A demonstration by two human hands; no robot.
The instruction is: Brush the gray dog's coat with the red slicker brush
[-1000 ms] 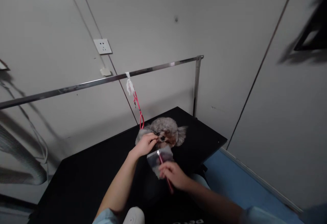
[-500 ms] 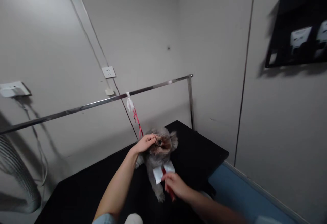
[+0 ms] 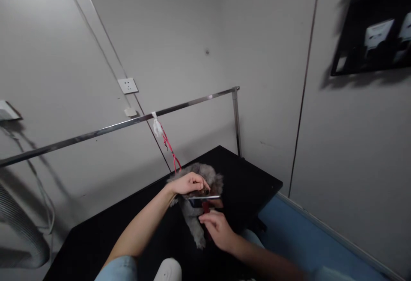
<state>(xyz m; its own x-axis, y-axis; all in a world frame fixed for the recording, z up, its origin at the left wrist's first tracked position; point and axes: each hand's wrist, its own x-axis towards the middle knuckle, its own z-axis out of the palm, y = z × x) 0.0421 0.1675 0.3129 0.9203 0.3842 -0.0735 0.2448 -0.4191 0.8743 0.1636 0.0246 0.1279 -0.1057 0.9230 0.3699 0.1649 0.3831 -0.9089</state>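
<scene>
A grey curly-haired dog (image 3: pixel 205 171) lies on the black grooming table (image 3: pixel 257 174), one foreleg stretched towards me. My left hand (image 3: pixel 189 183) lies across its face with curled fingers gripping at the muzzle, which is partly hidden. In my right hand (image 3: pixel 220 228) is the red handle of a slicker brush (image 3: pixel 213 202). The wide metal head of the brush sits just under the dog's chin, seen nearly edge-on; whether the pins touch the hair I cannot tell.
A metal bar (image 3: pixel 192 102) runs above the table's back side, with a red leash (image 3: pixel 169 147) hanging from it behind the dog. A white rounded object (image 3: pixel 169 270) is close at the bottom. A grey ribbed hose (image 3: pixel 22 221) stands at left.
My right hand has raised the slicker brush from the dog's chest to its chin, tilting the head edge-on. The dog's face has lowered under my left hand. The view has shifted slightly.
</scene>
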